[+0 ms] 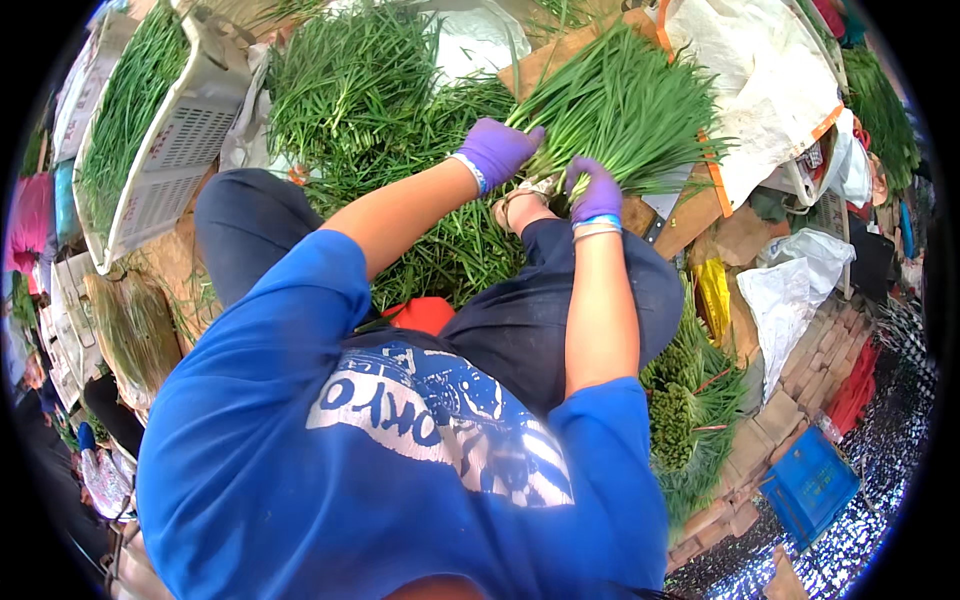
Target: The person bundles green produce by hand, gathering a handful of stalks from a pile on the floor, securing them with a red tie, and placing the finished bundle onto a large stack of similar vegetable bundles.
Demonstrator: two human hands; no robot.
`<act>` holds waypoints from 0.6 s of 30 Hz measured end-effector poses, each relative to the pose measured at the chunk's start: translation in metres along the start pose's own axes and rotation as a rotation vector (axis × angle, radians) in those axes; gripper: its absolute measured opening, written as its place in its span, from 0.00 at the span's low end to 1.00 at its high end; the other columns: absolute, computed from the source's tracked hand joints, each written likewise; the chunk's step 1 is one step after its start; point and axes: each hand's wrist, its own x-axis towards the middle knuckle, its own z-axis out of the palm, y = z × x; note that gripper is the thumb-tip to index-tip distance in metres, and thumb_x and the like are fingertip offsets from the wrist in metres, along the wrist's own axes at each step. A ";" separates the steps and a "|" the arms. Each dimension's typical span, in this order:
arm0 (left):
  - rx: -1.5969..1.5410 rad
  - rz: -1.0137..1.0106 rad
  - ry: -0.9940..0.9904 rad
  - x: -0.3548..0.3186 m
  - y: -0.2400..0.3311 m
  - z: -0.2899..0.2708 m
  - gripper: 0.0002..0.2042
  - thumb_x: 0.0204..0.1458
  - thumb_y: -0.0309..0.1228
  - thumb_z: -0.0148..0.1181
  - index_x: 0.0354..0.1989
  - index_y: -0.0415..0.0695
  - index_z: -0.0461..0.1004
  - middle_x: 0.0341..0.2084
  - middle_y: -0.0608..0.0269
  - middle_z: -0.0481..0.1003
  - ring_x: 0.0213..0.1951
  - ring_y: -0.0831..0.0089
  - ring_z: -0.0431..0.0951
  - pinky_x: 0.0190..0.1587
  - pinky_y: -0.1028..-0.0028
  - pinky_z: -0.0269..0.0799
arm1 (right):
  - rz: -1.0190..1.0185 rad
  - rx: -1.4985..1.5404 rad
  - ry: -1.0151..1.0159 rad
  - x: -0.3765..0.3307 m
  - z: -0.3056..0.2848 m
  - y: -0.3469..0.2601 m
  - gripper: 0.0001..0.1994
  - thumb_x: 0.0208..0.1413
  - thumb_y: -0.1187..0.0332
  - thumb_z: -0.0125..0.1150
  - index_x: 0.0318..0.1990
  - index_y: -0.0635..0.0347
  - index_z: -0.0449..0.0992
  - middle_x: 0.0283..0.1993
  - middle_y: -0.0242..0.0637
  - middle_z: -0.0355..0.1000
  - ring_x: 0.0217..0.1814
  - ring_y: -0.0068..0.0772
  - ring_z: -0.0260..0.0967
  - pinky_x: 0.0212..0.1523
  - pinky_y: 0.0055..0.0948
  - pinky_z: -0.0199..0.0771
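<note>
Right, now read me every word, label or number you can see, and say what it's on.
Shirt: large lettering in the front print; I won't copy printed words out.
Blue crate: small pale markings, too small to read.
Elsewhere: nothing I can make out clearly as text.

The left hand [500, 148] partly hides the green stalks [620, 110], and the top edge crops a white crate [182, 125].

Around your lap [510, 310], a leaf pile [350, 85] is lying at eleven o'clock, leaves [135, 115] are sitting in a basket [190, 130] at ten, you're holding a leaf bunch [630, 110] at one, and other bunches [680, 410] are lying at four, nearer than a crate [808, 488].
</note>
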 end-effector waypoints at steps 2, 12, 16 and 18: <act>-0.027 -0.005 0.016 0.008 -0.002 0.014 0.12 0.49 0.32 0.44 0.41 0.52 0.68 0.13 0.67 0.70 0.14 0.67 0.71 0.14 0.69 0.60 | 0.013 -0.051 0.299 -0.006 0.015 0.002 0.06 0.39 0.76 0.55 0.26 0.68 0.71 0.25 0.40 0.69 0.23 0.29 0.66 0.22 0.23 0.64; -1.523 -0.426 0.068 -0.013 -0.020 -0.008 0.11 0.51 0.36 0.47 0.32 0.42 0.72 0.16 0.65 0.71 0.18 0.78 0.71 0.21 0.80 0.65 | 0.020 -0.060 0.332 -0.015 0.017 -0.007 0.09 0.38 0.77 0.57 0.30 0.71 0.72 0.29 0.41 0.71 0.26 0.34 0.69 0.22 0.25 0.67; -1.076 -0.112 -0.692 -0.015 -0.031 -0.036 0.21 0.47 0.49 0.50 0.23 0.40 0.74 0.15 0.64 0.73 0.21 0.76 0.73 0.29 0.78 0.69 | -0.004 -0.015 0.303 -0.014 0.016 -0.005 0.10 0.36 0.79 0.58 0.31 0.71 0.70 0.28 0.41 0.70 0.22 0.34 0.68 0.19 0.26 0.64; -0.695 -0.119 -0.536 -0.008 -0.021 -0.024 0.22 0.40 0.53 0.52 0.30 0.46 0.75 0.25 0.57 0.75 0.29 0.64 0.75 0.36 0.69 0.69 | -0.016 0.054 0.308 -0.015 0.020 -0.007 0.16 0.33 0.82 0.60 0.34 0.70 0.66 0.26 0.42 0.68 0.17 0.35 0.66 0.13 0.27 0.60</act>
